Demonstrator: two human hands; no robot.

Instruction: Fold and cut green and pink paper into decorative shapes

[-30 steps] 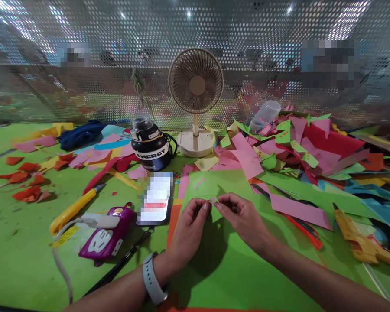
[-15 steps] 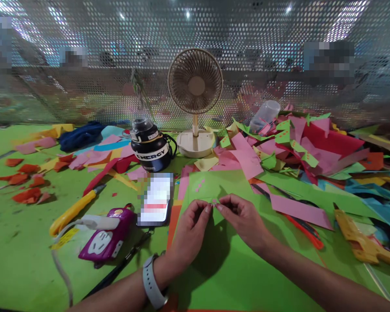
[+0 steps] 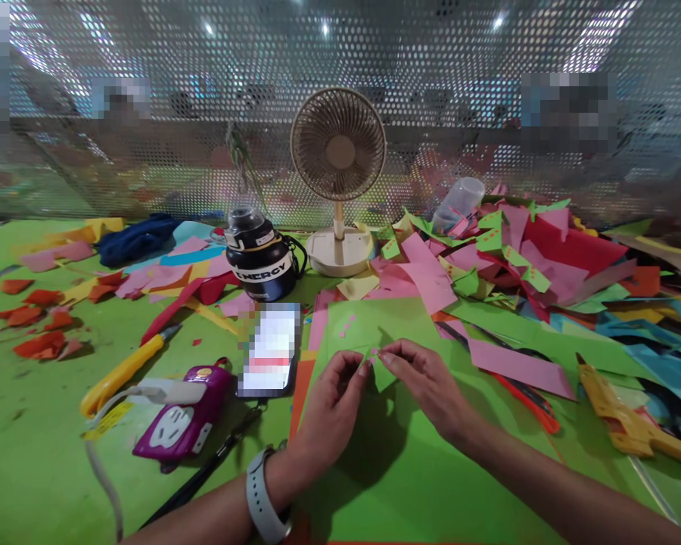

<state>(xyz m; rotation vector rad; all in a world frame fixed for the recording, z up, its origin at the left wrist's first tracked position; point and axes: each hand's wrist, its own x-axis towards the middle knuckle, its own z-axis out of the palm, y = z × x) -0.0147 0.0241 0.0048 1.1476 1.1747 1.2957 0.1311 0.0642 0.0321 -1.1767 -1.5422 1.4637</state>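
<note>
Low over a large green sheet (image 3: 408, 469), my left hand (image 3: 337, 401) is closed, thumb against fingers, on a small green paper piece (image 3: 384, 377) with tiny pink bits. My right hand (image 3: 425, 382) is pinched at the same piece's upper right, fingertips close to the left ones; whatever lies between them is too small to make out. Several tiny pink pieces (image 3: 347, 326) lie on the green sheet just beyond my hands.
A phone (image 3: 269, 348), purple power adapter (image 3: 185, 416) and yellow cutter (image 3: 125, 375) are at left. Behind stand a black bottle (image 3: 261, 261) and fan (image 3: 339, 151). Paper scraps (image 3: 573, 246), red-handled scissors (image 3: 525, 401) and a yellow glue gun (image 3: 624, 420) lie at right.
My right fingertips have drawn slightly up and apart from the left ones, and more of the small green piece shows between my hands. The whole view has shifted slightly.
</note>
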